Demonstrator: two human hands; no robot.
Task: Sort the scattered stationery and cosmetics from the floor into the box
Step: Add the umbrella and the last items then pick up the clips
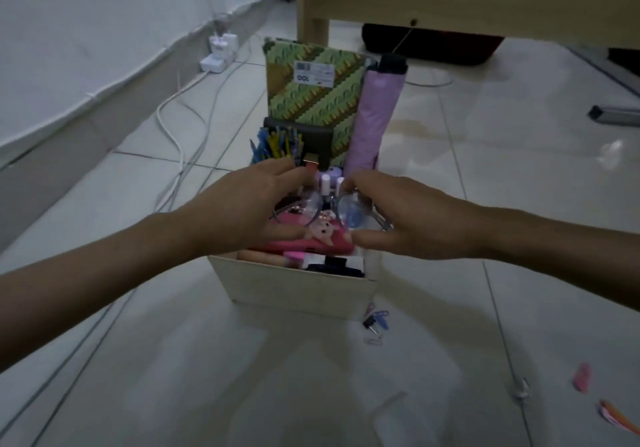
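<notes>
The box sits on the tiled floor at the middle of your view, its pale front wall facing you. Right above its open top you hold a pair of glasses with thin dark rims. Your left hand grips the left lens side with curled fingers and the thumb below. Your right hand pinches the right side between bent fingers and thumb.

Under the glasses a pink case with a small bunny figure lies inside the box. At the box's 12 o'clock end a green patterned notebook stands upright, with a lilac folded umbrella just beside it at 1 o'clock. A dark pouch leans in front of the notebook, and a bunch of pens stands at 11 o'clock.

On the floor at the box's 5 o'clock corner lie a few binder clips. Well apart at 4 o'clock lies a small pink item. At 10 o'clock, cables run to a white power strip.
</notes>
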